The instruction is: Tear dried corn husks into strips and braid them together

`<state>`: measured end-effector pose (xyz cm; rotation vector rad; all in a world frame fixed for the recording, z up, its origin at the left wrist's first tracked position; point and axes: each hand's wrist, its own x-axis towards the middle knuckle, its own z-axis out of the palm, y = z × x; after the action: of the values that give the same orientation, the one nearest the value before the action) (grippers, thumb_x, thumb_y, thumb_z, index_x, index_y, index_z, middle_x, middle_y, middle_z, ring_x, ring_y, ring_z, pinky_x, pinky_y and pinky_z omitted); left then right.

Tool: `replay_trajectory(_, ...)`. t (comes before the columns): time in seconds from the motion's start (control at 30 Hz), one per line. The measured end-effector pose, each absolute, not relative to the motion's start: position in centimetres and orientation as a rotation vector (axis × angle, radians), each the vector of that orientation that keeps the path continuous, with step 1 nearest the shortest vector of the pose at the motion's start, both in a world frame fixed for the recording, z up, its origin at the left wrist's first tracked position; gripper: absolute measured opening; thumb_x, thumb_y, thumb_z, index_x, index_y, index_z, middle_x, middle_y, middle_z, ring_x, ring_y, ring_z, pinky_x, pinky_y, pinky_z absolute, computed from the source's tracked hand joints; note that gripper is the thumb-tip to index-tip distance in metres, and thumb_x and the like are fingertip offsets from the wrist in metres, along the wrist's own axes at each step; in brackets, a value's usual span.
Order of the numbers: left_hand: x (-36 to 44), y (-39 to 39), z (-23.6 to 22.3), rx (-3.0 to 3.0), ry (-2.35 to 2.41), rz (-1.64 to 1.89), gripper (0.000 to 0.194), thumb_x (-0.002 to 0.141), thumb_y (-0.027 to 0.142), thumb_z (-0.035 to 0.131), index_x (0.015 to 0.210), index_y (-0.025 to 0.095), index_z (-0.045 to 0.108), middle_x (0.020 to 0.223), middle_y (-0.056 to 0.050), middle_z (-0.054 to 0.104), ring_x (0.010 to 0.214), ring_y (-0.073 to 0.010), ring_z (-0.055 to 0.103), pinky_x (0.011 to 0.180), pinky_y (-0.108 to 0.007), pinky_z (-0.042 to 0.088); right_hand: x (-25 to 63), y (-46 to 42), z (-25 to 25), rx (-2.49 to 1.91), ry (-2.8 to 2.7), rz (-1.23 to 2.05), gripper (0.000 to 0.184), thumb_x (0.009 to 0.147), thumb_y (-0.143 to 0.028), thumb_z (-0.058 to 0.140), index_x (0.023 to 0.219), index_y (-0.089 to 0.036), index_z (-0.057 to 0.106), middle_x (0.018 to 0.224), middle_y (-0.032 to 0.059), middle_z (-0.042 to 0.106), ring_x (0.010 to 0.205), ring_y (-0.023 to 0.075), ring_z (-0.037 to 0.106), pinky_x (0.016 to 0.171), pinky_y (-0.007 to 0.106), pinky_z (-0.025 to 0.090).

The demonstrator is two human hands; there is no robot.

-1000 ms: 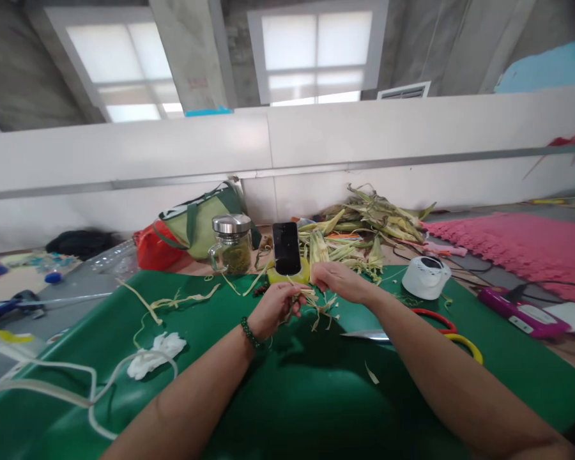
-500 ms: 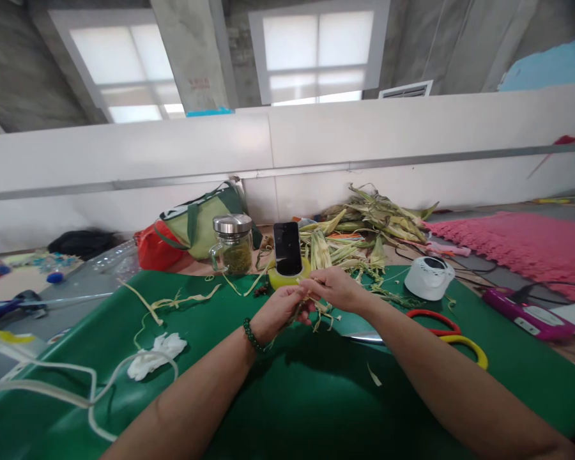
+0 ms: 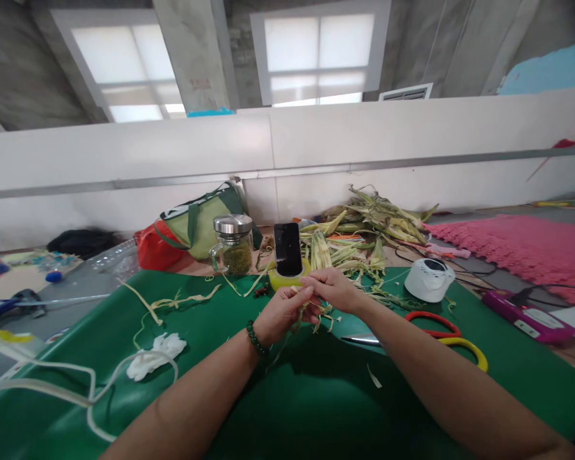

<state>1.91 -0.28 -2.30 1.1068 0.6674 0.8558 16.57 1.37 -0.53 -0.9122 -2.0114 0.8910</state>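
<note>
My left hand [image 3: 284, 313], with a green bead bracelet at the wrist, is closed around a small bundle of pale corn husk strips [image 3: 324, 314]. Frayed strip ends stick out past the fingers on the right. Pressed close against it, my right hand [image 3: 332, 289] is closed with its fingertips pinching at the bundle; what exactly they grip is mostly hidden. Just behind the hands, a phone [image 3: 287, 248] stands upright in a roll of yellow tape [image 3: 280, 280]. Scissors [image 3: 448, 324] with red and yellow handles lie partly under my right forearm.
A green mat [image 3: 287, 409] covers the table. Behind it are a glass jar [image 3: 233, 246], a green bag [image 3: 191, 220] and a heap of corn husks [image 3: 378, 214]. White thread or tape roll [image 3: 429, 281] stands right; crumpled tissue [image 3: 158, 354] and a white cable [image 3: 93, 386] lie left.
My right hand has come down and left, from apart above the bundle to touching my left hand at the husk strips. My left hand has shifted slightly right.
</note>
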Motion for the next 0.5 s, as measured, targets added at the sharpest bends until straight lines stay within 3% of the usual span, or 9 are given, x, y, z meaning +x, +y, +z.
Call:
replay_trajectory(0.13,1.8,-0.5,-1.9,1.185,0.672,0.909,0.044,0.058,0.051,0.075,0.07,0.009,0.067,0.061,-0.003,0.062,0.05,-0.0092,0.054,0.051,-0.023,0.045,16.5,1.6,-0.9,-0.922,-1.959,0.985,0.051,0.083,-0.056,0.041,0.05,-0.018,0.041,0.042,-0.0041,0.042,0.041,0.0078,0.041,0.043,0.021,0.03)
replay_trajectory(0.27,1.5,-0.7,-1.8,1.316,0.762,0.911,0.042,0.063,0.052,0.069,0.069,0.011,0.067,0.058,-0.002,0.06,0.044,-0.0086,0.053,0.044,-0.02,0.037,17.0,1.7,-0.6,-1.008,-2.012,0.78,0.051,0.086,-0.054,0.038,0.05,-0.018,0.041,0.045,-0.004,0.04,0.044,0.0081,0.037,0.046,0.022,0.028)
replay_trajectory(0.4,1.8,-0.6,-2.5,1.583,1.007,0.921,0.026,0.07,0.033,0.061,0.054,0.012,0.06,0.042,0.004,0.047,0.035,-0.006,0.04,0.038,-0.02,0.027,17.4,1.0,0.3,-1.021,-2.214,0.324,0.038,0.086,-0.049,0.043,0.068,-0.017,0.052,0.064,-0.0007,0.052,0.059,0.0113,0.045,0.055,0.022,0.03)
replay_trajectory(0.5,2.1,-0.7,-2.9,1.788,1.094,0.883,0.029,0.066,0.017,0.058,0.039,0.014,0.047,0.036,0.005,0.037,0.036,-0.005,0.034,0.039,-0.02,0.024,17.3,0.4,0.6,-1.055,-2.458,0.134,0.038,0.084,-0.047,0.051,0.061,-0.017,0.051,0.06,-0.0001,0.051,0.057,0.0113,0.043,0.053,0.023,0.026)
